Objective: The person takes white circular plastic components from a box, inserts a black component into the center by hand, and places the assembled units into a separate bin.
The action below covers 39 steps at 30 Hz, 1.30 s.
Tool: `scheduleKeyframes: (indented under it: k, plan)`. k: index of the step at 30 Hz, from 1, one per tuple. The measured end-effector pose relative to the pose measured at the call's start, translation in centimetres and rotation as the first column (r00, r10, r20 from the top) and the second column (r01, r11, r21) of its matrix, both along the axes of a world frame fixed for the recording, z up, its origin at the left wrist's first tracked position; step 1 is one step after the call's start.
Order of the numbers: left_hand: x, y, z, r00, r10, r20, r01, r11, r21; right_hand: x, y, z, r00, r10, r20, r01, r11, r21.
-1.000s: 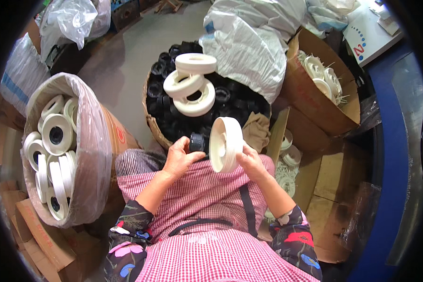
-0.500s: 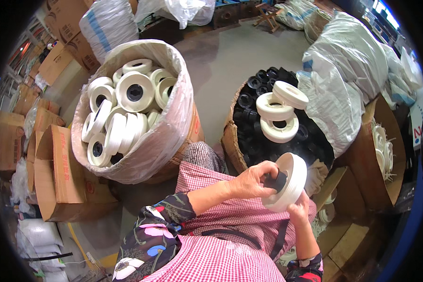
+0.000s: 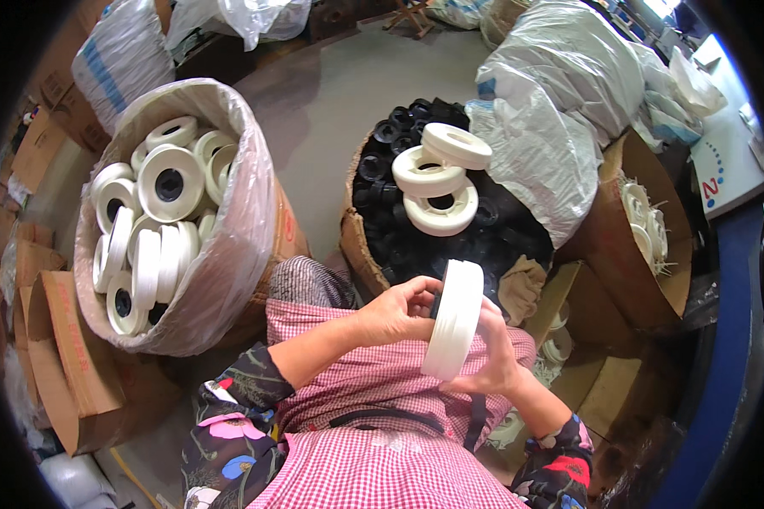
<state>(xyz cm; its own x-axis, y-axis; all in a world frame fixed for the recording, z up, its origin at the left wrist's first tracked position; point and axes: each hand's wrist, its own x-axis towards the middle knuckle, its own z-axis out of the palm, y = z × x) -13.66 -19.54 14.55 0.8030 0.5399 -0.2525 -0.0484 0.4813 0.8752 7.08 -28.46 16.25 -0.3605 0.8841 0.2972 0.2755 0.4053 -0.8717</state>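
Held above my lap is a white plastic wheel-shaped ring [image 3: 456, 327], turned nearly edge-on. My left hand [image 3: 396, 311] is closed on a black plastic insert [image 3: 435, 304] at the ring's left face; most of that piece is hidden by fingers and rim. On the other side, my right hand [image 3: 499, 348] grips the ring from the right and below, thumb and fingers around it. Just beyond my hands stands a carton of black plastic parts [image 3: 373, 246], with three white rings [image 3: 440, 212] lying on top of them.
To the left stands a plastic-lined bin [image 3: 255, 170] full of white rings, several with black centres. A beige cloth [image 3: 522, 288] hangs at the black parts' carton. White woven sacks [image 3: 560, 76] and an open carton [image 3: 654, 254] of white pieces are on the right. Another carton [image 3: 76, 356] sits at left.
The view has shifted right, so the surroundings sit further left. The white ring has turned from showing its open face to nearly edge-on; both hands still hold it.
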Motion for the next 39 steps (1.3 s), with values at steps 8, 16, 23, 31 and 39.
scheduleKeyframes:
  k: [8, 16, 23, 31, 39]
  plan:
    - [-1.1, 0.9, -1.3, 0.998, -0.054, 0.025, 0.052, 0.996, 0.068, 1.3, 2.1, -1.5, 0.992, -0.077, -0.104, -0.074, 0.322, -0.944]
    - [-2.9, 1.9, -0.5, 0.995, 0.097, -0.011, -0.094, 0.983, 0.157, -3.9, 4.0, -1.7, 0.855, -0.470, -0.218, 0.028, 0.463, -0.886]
    - [-14.7, 5.8, 0.9, 0.370, 0.868, 0.331, -0.825, 0.471, -0.312, -1.8, 15.6, -1.6, 0.914, -0.335, 0.230, 0.366, 0.925, -0.104]
    - [-6.7, 15.0, -2.9, 0.778, 0.614, 0.135, -0.611, 0.789, -0.067, 3.5, 31.4, -5.8, 0.396, -0.432, 0.810, 0.457, 0.858, 0.234]
    - [0.2, 27.0, -19.0, 0.291, 0.827, -0.482, 0.550, 0.268, 0.791, 3.5, 27.6, -4.0, 0.433, -0.439, 0.788, 0.288, 0.895, 0.341]
